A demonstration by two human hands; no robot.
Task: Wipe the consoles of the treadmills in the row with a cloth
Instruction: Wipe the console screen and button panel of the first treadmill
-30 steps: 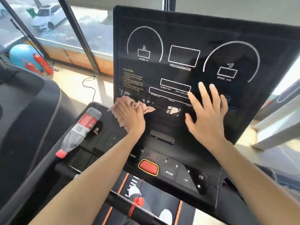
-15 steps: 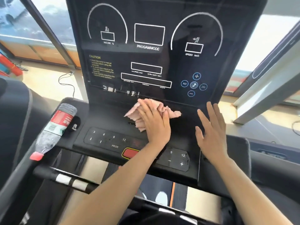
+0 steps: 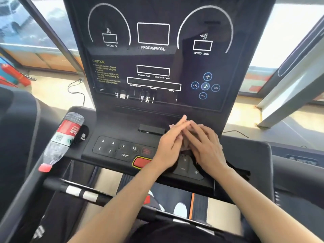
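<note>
Whereas the right hand (image 3: 206,146) lay apart half a second ago, it now meets the left hand (image 3: 171,146) over the cloth (image 3: 185,146). Both press flat, fingers extended, not gripping. Cloth handover on the console (image 3: 122,130) appears likely.

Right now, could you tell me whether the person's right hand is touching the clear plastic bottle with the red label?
Apart. The head view shows the right hand on the console's right side, with the keypad between it and the bottle.
</note>
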